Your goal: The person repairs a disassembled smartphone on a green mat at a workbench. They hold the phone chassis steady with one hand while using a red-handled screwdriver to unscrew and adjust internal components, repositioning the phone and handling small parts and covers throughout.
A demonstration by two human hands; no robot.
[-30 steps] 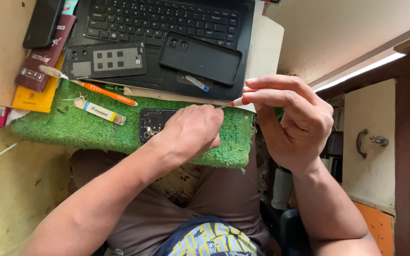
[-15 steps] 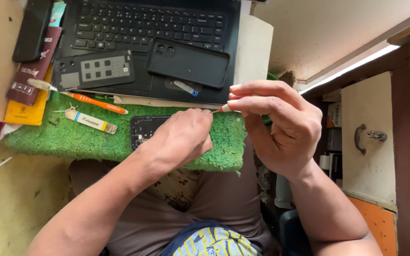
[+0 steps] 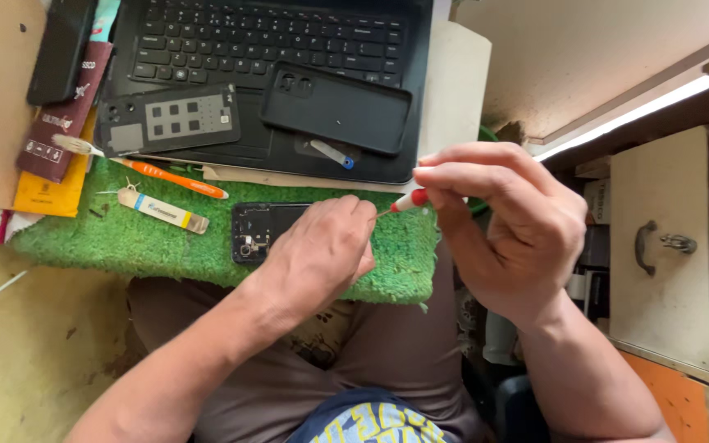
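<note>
Person seated, a green turf mat (image 3: 125, 242) across the lap and the near edge of the tabletop (image 3: 10, 344). Opened phone (image 3: 258, 230), back off and insides showing, lies flat on the mat near its middle. Left hand (image 3: 322, 250) rests palm down over the phone's right part, fingers curled together, pinning it to the mat. Right hand (image 3: 506, 221) is held just right of it above the mat's right edge, fingers pinched shut on a small screwdriver (image 3: 408, 200) with a red-and-white grip; its thin tip points left and meets the left hand's fingertips. On the mat's left part lie an orange toothbrush (image 3: 166, 176) and a small white tool (image 3: 163, 211), side by side, apart from the phone. Behind the mat sits a black laptop (image 3: 272, 41); on its palm rest lie a grey back cover (image 3: 170, 119) and a black case (image 3: 334, 107). A dark phone (image 3: 61, 49) lies at the far left edge.
</note>
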